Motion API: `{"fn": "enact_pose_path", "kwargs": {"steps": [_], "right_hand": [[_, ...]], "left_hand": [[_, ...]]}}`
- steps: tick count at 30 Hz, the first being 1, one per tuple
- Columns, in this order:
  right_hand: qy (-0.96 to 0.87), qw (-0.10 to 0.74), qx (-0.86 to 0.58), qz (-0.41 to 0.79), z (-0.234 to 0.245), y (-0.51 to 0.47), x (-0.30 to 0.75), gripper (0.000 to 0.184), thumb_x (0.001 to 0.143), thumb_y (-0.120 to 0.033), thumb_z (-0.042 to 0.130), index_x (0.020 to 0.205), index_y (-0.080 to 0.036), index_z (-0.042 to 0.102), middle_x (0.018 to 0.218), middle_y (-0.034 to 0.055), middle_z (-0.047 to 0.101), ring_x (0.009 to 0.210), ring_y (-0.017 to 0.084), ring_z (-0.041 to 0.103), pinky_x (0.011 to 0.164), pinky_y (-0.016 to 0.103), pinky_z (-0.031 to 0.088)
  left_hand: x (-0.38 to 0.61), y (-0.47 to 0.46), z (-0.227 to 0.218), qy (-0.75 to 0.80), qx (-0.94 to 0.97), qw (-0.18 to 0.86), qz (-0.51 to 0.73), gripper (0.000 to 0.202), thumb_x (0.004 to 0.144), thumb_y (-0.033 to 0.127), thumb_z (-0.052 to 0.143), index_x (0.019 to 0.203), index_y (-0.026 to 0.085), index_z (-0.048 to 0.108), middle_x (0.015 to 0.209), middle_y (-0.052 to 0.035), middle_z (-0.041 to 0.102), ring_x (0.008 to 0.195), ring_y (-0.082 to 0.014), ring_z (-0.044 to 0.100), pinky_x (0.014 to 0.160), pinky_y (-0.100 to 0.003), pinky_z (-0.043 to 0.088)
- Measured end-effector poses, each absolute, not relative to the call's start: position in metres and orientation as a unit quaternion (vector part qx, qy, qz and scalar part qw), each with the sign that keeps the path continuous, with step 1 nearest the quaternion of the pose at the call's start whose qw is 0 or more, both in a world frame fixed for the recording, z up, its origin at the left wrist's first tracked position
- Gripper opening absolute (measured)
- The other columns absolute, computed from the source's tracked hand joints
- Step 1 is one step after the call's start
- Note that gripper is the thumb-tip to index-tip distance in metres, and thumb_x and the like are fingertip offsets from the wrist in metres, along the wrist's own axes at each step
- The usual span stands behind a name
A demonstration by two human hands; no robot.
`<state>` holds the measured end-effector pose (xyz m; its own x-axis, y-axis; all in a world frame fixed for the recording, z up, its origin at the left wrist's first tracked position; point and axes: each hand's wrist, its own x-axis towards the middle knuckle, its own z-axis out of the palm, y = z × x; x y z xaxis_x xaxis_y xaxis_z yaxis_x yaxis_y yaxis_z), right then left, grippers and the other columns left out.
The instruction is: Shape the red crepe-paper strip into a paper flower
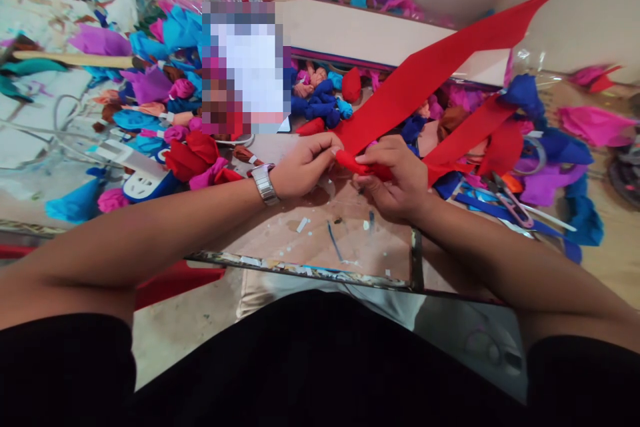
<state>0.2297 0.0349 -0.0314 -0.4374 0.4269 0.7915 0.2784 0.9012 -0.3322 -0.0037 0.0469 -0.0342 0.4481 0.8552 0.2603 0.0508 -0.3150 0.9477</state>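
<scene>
The left hand (303, 167), a silver metal watch (265, 185) on its wrist, is curled with thumb and index fingertip together, pinching the near end of a long, flat red strip of thin, matte material (425, 77). The right hand (400, 177) is also partly closed, thumb and fingers clamped on the same gathered red end just beside the left fingertips; its remaining fingers are bent, and what lies inside its palm I cannot tell. The 2 hands are near each other, slightly above the bare front of a brown worktop (310, 233). From this bunched end, the strip's long axis runs diagonally away and to the right, rising to a narrow, pointed tip in front of the pale wall (560, 27). Along the way it crosses in front of a long, low cream-coloured box (370, 30). A shorter red strip (470, 133) slants the same way beyond the right hand. Beside it on the right lie a roll of clear tape (535, 155) and pink-handled scissors (515, 207). Left of the watch sits a bunched red cloth-like flower (193, 157), near a white-and-blue power strip (147, 183).
</scene>
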Motion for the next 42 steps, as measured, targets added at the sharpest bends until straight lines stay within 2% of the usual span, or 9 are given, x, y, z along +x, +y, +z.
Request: {"fn": "enact_pose_path", "kwargs": {"steps": [4, 9, 14, 20, 24, 29, 35, 39, 42], "right_hand": [[-0.85, 0.479, -0.208, 0.072, -0.0305, 0.0346, 0.2293, 0.024, 0.109, -0.042, 0.066, 0.129, -0.029, 0.067, 0.103, 0.0036, 0.077, 0.096, 0.02, 0.073, 0.088, 0.04, 0.058], [-0.851, 0.473, -0.206, 0.098, -0.0307, 0.034, 0.2294, 0.029, 0.104, -0.04, 0.074, 0.13, -0.029, 0.07, 0.106, 0.0046, 0.079, 0.098, 0.021, 0.074, 0.089, 0.039, 0.058], [-0.862, 0.449, -0.215, 0.094, -0.0292, 0.0322, 0.2303, 0.028, 0.105, -0.042, 0.072, 0.129, -0.029, 0.07, 0.107, 0.0046, 0.079, 0.098, 0.022, 0.075, 0.091, 0.04, 0.059], [-0.861, 0.46, -0.201, 0.084, -0.0268, 0.0314, 0.2293, 0.029, 0.104, -0.041, 0.074, 0.13, -0.029, 0.069, 0.105, 0.0038, 0.079, 0.095, 0.021, 0.075, 0.085, 0.038, 0.06], [-0.861, 0.464, -0.191, 0.085, -0.0274, 0.0312, 0.2291, 0.03, 0.104, -0.04, 0.075, 0.131, -0.029, 0.068, 0.106, 0.0038, 0.079, 0.095, 0.021, 0.075, 0.084, 0.038, 0.06], [-0.87, 0.446, -0.193, 0.088, -0.0306, 0.0314, 0.23, 0.028, 0.106, -0.042, 0.071, 0.131, -0.031, 0.07, 0.109, 0.0046, 0.078, 0.099, 0.021, 0.074, 0.088, 0.039, 0.06], [-0.883, 0.423, -0.186, 0.08, -0.0313, 0.0318, 0.2298, 0.029, 0.103, -0.043, 0.075, 0.13, -0.032, 0.072, 0.111, 0.0041, 0.078, 0.101, 0.021, 0.074, 0.09, 0.039, 0.059], [-0.86, 0.465, -0.195, 0.076, -0.0318, 0.0323, 0.2288, 0.031, 0.103, -0.048, 0.075, 0.13, -0.032, 0.072, 0.107, 0.0031, 0.079, 0.096, 0.021, 0.073, 0.088, 0.039, 0.058], [-0.851, 0.476, -0.209, 0.072, -0.031, 0.0318, 0.2286, 0.03, 0.105, -0.05, 0.071, 0.128, -0.031, 0.072, 0.108, 0.0037, 0.079, 0.096, 0.021, 0.073, 0.087, 0.04, 0.057]], "left_hand": [[-0.0041, 0.0439, -0.0359, 0.245, 0.774, 0.435, 0.389, 0.032, 0.093, 0.046, 0.079, 0.101, 0.016, 0.073, 0.095, -0.0068, 0.077, 0.081, -0.0142, 0.069, 0.075, -0.025, 0.054], [-0.0045, 0.044, -0.0371, 0.27, 0.769, 0.405, 0.413, 0.037, 0.095, 0.042, 0.076, 0.121, 0.017, 0.071, 0.107, -0.0076, 0.079, 0.085, -0.0149, 0.072, 0.076, -0.025, 0.057], [-0.0056, 0.0447, -0.0356, 0.277, 0.777, 0.382, 0.416, 0.02, 0.093, 0.029, 0.07, 0.107, 0.016, 0.075, 0.099, -0.0053, 0.08, 0.086, -0.0143, 0.072, 0.08, -0.026, 0.056], [-0.0053, 0.0447, -0.0362, 0.282, 0.777, 0.373, 0.421, 0.017, 0.09, 0.022, 0.065, 0.103, 0.015, 0.074, 0.099, -0.0058, 0.079, 0.085, -0.014, 0.07, 0.082, -0.027, 0.055], [-0.0061, 0.0476, -0.0389, 0.267, 0.791, 0.352, 0.424, 0.015, 0.09, 0.022, 0.064, 0.101, 0.016, 0.073, 0.098, -0.006, 0.077, 0.087, -0.0152, 0.069, 0.083, -0.029, 0.054], [-0.0061, 0.049, -0.0392, 0.246, 0.818, 0.325, 0.407, 0.021, 0.088, 0.027, 0.073, 0.107, 0.018, 0.073, 0.103, -0.0076, 0.077, 0.092, -0.0179, 0.069, 0.086, -0.033, 0.054], [-0.0055, 0.049, -0.0387, 0.248, 0.816, 0.328, 0.405, 0.02, 0.095, 0.039, 0.073, 0.1, 0.019, 0.072, 0.098, -0.0069, 0.074, 0.087, -0.017, 0.067, 0.083, -0.032, 0.052], [-0.0059, 0.0506, -0.0406, 0.25, 0.813, 0.328, 0.41, 0.018, 0.097, 0.037, 0.07, 0.1, 0.019, 0.072, 0.099, -0.0076, 0.074, 0.09, -0.0185, 0.066, 0.083, -0.034, 0.052], [-0.006, 0.0505, -0.0411, 0.264, 0.799, 0.333, 0.425, 0.016, 0.101, 0.031, 0.061, 0.099, 0.019, 0.072, 0.102, -0.0083, 0.074, 0.095, -0.0193, 0.067, 0.088, -0.036, 0.054]]}}
